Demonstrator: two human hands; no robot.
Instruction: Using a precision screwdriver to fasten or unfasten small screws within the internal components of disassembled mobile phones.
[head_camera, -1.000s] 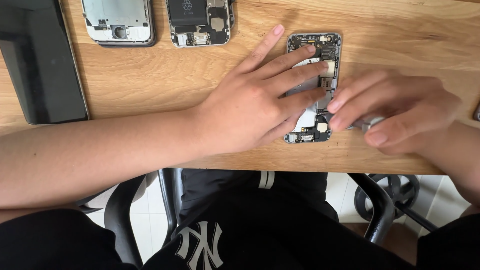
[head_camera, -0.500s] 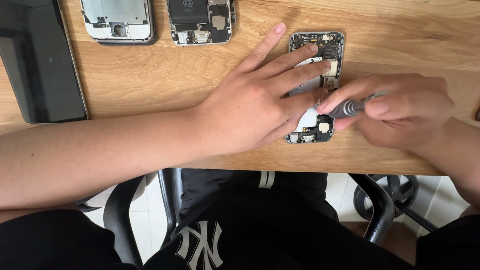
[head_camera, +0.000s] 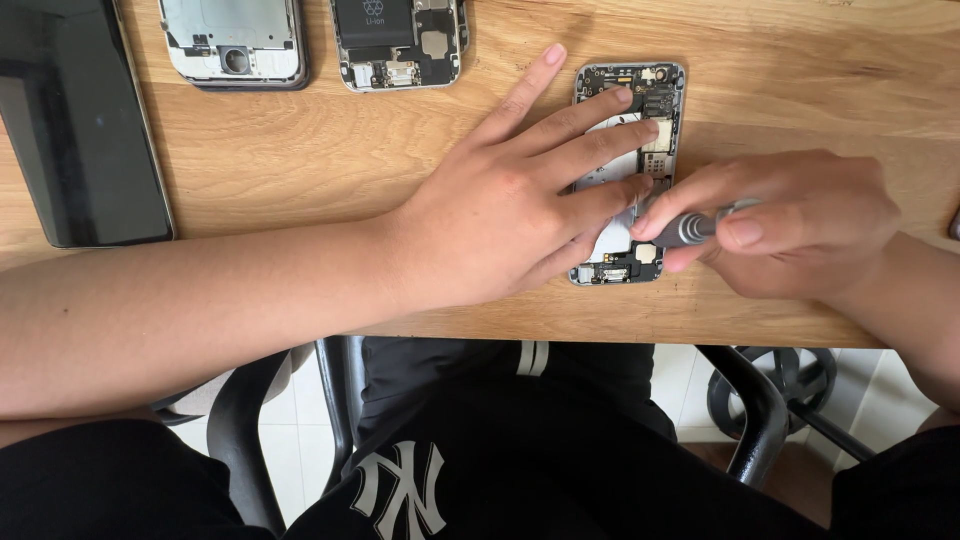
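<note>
Your opened phone (head_camera: 640, 120) lies face-up on the wooden surface (head_camera: 820, 90), its back shell exposed: dark circuitry along the top end, a pale metal plate down the middle, small connectors at the bottom end. It sits lengthwise, its lower end close to the near edge of the surface. Your left hand (head_camera: 510, 200) lies flat across it, fingers spread over the middle. That grip is open, pressing down rather than clasping. Your right hand (head_camera: 800, 225) has its grip closed on a grey screwdriver (head_camera: 690, 228), thumb and fingers pinching the handle, with the tip end pointing into the lower half of the phone just beside your left fingertips.

Bare wood runs to the right of your right hand and beyond the phone's top end. To the left, well apart, two more opened phones (head_camera: 235, 40) (head_camera: 398, 40) lie at the far edge, and a dark tablet (head_camera: 75, 130) fills the far-left corner.
</note>
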